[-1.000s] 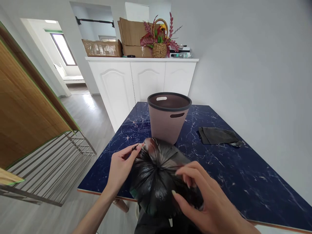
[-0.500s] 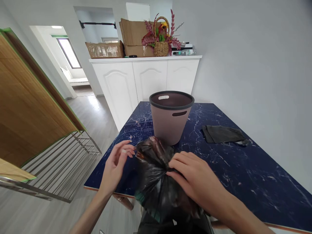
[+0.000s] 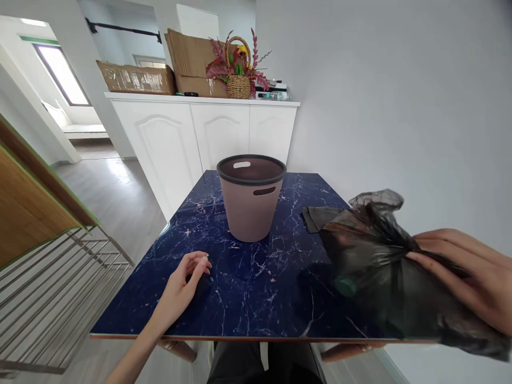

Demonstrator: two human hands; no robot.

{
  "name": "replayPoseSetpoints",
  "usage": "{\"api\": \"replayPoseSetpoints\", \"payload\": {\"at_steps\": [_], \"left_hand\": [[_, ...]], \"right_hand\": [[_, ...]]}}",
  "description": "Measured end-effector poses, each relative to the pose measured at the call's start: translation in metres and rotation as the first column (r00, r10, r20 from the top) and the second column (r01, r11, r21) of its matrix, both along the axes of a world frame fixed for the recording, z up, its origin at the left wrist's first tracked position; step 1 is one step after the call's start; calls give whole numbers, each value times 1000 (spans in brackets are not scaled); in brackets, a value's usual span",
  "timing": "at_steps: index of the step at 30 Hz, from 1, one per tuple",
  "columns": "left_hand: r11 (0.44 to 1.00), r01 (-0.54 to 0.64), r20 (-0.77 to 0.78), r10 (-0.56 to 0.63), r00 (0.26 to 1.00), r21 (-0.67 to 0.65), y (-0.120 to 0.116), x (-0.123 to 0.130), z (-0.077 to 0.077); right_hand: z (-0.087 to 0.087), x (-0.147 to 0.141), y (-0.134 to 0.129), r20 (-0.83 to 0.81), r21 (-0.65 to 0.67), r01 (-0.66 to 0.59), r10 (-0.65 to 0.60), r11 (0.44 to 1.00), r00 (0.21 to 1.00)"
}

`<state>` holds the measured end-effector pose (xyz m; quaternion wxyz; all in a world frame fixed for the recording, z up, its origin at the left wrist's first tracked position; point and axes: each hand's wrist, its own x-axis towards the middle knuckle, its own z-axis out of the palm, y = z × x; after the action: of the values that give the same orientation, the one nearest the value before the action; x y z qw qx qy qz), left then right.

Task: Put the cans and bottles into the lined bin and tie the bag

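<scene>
My right hand (image 3: 468, 272) grips a filled black rubbish bag (image 3: 384, 266) by its gathered neck, held at the table's right side above the near edge. My left hand (image 3: 184, 282) rests on the dark blue marble table (image 3: 256, 288) near its front left, fingers loosely curled and holding nothing. An empty taupe bin (image 3: 251, 197) with a dark rim stands upright in the middle of the table, beyond both hands. A folded black bag (image 3: 316, 216) lies flat on the table behind the held bag, partly hidden by it.
White cabinets (image 3: 192, 138) stand behind the table, with cardboard boxes (image 3: 138, 79) and a flower basket (image 3: 238, 74) on top. A metal rack (image 3: 60, 288) and a wooden panel (image 3: 28, 202) are at the left. A grey wall runs along the right.
My right hand has carried the tied black bag from in front of me to the right. My left hand let go of the bag and dropped onto the table.
</scene>
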<state>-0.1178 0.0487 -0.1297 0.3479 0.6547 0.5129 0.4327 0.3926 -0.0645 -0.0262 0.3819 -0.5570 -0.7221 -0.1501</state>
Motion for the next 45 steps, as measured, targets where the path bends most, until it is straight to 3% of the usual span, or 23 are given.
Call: {"api": "replayPoseSetpoints", "payload": {"at_steps": [2, 6, 11, 15, 17, 19, 22, 23, 27, 31, 34, 40, 45], "left_hand": [[1000, 4, -6, -4, 1000, 1, 0, -1, 0], [1000, -5, 0, 5, 1000, 1, -3, -7, 0], [1000, -11, -7, 11, 1000, 16, -6, -7, -1], [1000, -22, 20, 22, 1000, 6, -9, -6, -2], [1000, -17, 24, 17, 1000, -4, -9, -7, -3], [1000, -7, 32, 7, 999, -8, -10, -7, -2], [1000, 0, 40, 1, 999, -12, -10, -8, -2], [1000, -3, 39, 3, 999, -14, -11, -8, -1], [999, -21, 28, 22, 999, -24, -13, -9, -2], [999, -28, 13, 29, 999, -30, -15, -10, -3], [998, -42, -6, 42, 999, -39, -17, -10, -2], [995, -85, -25, 84, 996, -43, -16, -9, 1], [991, -117, -48, 114, 992, -63, -15, -8, 3]], "right_hand": [[-18, 24, 3, 111, -32, -61, 64, 998, 992], [-52, 58, 13, 164, -47, 23, -15, 999, 986], [-77, 65, 20, 160, -85, 21, -7, 996, 987], [-82, 34, 13, 165, -1, 77, -76, 997, 983], [-81, 4, 4, 98, 97, 138, -147, 986, 984], [-82, -33, -2, 71, 159, 81, -93, 984, 993], [-89, -91, 3, 133, 3, -166, 164, 986, 977], [-94, -108, 10, 124, -84, -191, 201, 978, 972], [-128, -150, 63, 4, -284, -102, 107, 954, 994], [-163, -150, 122, 41, -294, 69, -60, 953, 997], [-178, -136, 147, 86, -329, 177, -158, 928, 984], [-196, -109, 161, 62, -471, 252, -253, 846, 965], [-203, -104, 167, 54, -486, 270, -280, 831, 958]]}}
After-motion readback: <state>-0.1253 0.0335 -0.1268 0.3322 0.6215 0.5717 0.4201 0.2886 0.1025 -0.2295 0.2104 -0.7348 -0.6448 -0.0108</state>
